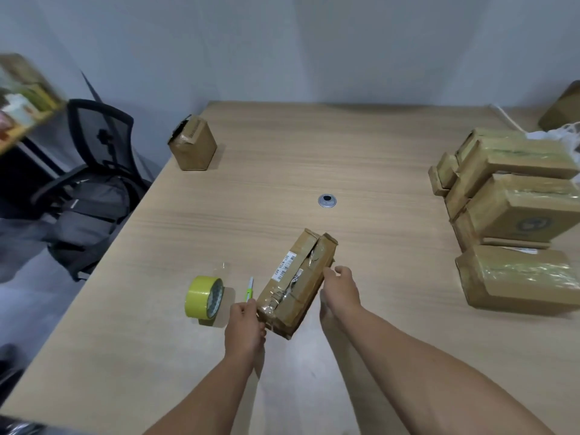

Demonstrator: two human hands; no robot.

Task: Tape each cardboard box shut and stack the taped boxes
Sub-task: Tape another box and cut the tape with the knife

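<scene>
Left hand [243, 324] and right hand [340, 290] on box [298, 277], wooden table [282, 171], grey wall [282, 42] behind

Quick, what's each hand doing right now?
Left hand: grips the box at its near end.
Right hand: holds the box's right side.

A plain, pale grey-blue wall [282, 42] ran behind a light wood-grain table [314, 158], which filled most of the view and had a round metal cable port [327, 201] near its middle. Left of the table stood a black mesh-backed office chair [94, 130] with a dark grey backpack [91, 211] on its seat. Farther left, a blurred wooden shelf [28, 102] held indistinct items. The floor [37, 296] was smooth and grey. The light was soft and even.
</scene>
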